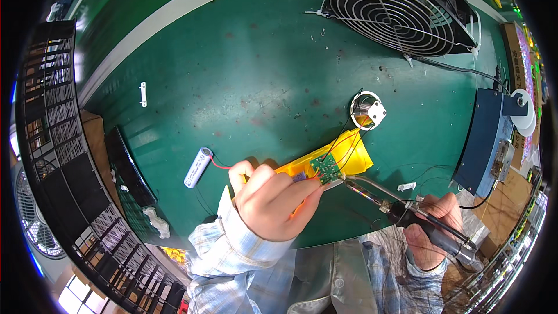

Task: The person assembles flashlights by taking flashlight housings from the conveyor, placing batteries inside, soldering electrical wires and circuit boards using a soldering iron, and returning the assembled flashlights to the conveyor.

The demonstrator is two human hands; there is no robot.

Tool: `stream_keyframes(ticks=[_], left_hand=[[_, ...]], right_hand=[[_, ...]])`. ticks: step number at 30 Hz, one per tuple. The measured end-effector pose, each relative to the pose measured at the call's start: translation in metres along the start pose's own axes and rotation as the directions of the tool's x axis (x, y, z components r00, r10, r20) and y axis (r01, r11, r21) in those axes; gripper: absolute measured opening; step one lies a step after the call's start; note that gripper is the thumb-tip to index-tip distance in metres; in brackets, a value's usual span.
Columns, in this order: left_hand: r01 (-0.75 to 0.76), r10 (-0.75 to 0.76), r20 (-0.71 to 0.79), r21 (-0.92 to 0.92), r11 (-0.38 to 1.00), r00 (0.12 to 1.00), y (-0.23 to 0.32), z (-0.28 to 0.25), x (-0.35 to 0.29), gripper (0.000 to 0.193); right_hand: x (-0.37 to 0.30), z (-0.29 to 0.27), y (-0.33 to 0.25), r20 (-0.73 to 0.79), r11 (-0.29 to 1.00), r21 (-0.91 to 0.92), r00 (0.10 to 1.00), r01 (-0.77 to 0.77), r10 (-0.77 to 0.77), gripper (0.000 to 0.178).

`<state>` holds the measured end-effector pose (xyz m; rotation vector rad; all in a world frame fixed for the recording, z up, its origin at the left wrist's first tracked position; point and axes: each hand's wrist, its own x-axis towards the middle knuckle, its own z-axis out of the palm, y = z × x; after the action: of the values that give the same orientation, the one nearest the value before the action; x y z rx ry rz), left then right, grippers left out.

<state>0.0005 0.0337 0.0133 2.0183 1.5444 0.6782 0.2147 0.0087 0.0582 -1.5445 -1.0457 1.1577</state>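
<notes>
My left hand (267, 204) is closed around a yellow plastic housing (357, 156), its fingertips beside a small green circuit board (329, 166) with thin wires. In my right hand (427, 244) is a soldering iron (401, 214) with a thin metal tube alongside it. Its tip reaches the near edge of the board; whether it touches cannot be made out. Black wires run from the board to a round, shiny lamp reflector (366, 110) with a white plate. Left of my left hand lies a blue cylindrical battery (198, 167), a red wire leading from it toward the housing.
A black fan with a wire guard (395, 17) stands at the back right. At the right are a blue box-shaped device (482, 139) and a white spool (524, 113). Small white plastic parts (143, 94) lie on the green table (232, 70). A black rack (52, 99) lines the left.
</notes>
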Motion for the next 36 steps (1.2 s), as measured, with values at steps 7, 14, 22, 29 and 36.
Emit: stream_keyframes(ticks=[7, 14, 22, 29, 36], left_hand=[[0.007, -0.007, 0.012, 0.022, 1.000, 1.000, -0.001, 0.002, -0.002, 0.016], [0.003, -0.003, 0.002, 0.028, 1.000, 1.000, 0.001, 0.001, -0.001, 0.017], [-0.009, 0.008, 0.011, 0.036, 0.999, 1.000, -0.001, -0.001, 0.000, 0.017], [0.001, -0.002, 0.012, 0.028, 1.000, 1.000, 0.000, -0.001, -0.001, 0.016], [0.009, -0.010, 0.009, 0.030, 1.000, 1.000, 0.000, -0.001, 0.000, 0.015]], right_hand=[[0.000, 0.002, -0.001, 0.021, 0.998, -0.018, 0.998, -0.065, 0.065, 0.028], [-0.001, 0.000, -0.012, 0.030, 0.967, -0.076, 0.969, -0.244, 0.247, 0.035], [0.005, 0.007, -0.015, 0.004, 0.977, -0.029, 0.978, -0.210, 0.210, 0.029], [0.002, 0.000, -0.011, -0.064, 0.985, 0.070, 0.985, -0.156, 0.160, 0.028], [0.002, 0.003, -0.008, 0.001, 0.984, 0.111, 0.990, -0.141, 0.142, 0.029]])
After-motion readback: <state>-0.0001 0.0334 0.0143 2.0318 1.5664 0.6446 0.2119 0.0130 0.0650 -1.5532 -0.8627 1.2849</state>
